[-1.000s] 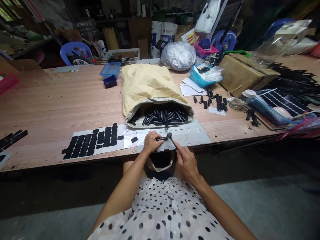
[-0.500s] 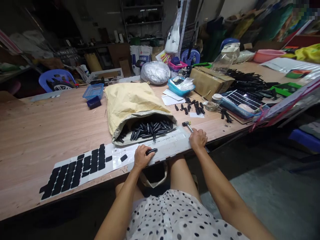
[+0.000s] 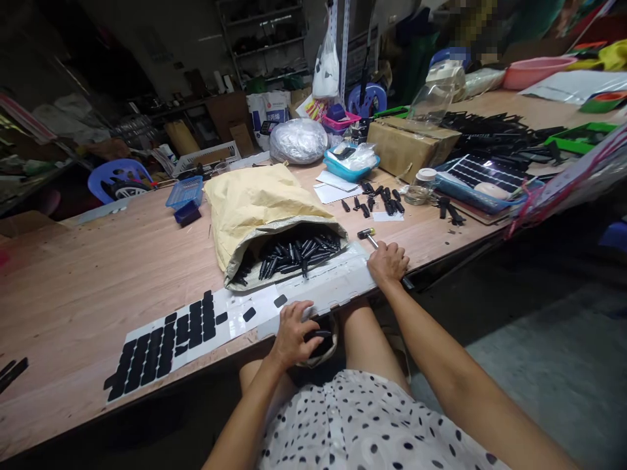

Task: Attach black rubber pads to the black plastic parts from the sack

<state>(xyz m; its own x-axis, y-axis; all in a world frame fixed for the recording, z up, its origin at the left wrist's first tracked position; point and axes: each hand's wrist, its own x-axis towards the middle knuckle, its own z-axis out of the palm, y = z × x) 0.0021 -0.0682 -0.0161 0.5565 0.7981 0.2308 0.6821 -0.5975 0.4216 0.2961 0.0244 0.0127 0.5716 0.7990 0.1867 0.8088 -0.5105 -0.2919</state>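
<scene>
My left hand [image 3: 294,333] is at the table's front edge, over my lap. A small, dark, elongated piece [image 3: 321,333] lies between its thumb and forefinger, while the other fingers are spread. Below it is the opening of a cloth bag [image 3: 334,339]. My right hand [image 3: 388,263] is closed around the handle of a small hammer [image 3: 366,234], its head resting toward the table. Beside the hands runs a flat white strip [image 3: 337,284]. Behind it a yellowish sack [image 3: 264,196] lies on its side, mouth toward me, with many black plastic pieces [image 3: 298,253] inside.
Black rounded pads [image 3: 161,346] stick to a white sheet at left. Blue baskets [image 3: 185,192], a cardboard box [image 3: 409,147], a jar [image 3: 418,186] and loose black parts [image 3: 389,201] stand farther back. A solar panel [image 3: 490,175] lies in a tray at right.
My left hand has moved from the white strip toward me and down past the table edge with the black piece. My right hand stays on the hammer. The view has shifted slightly.
</scene>
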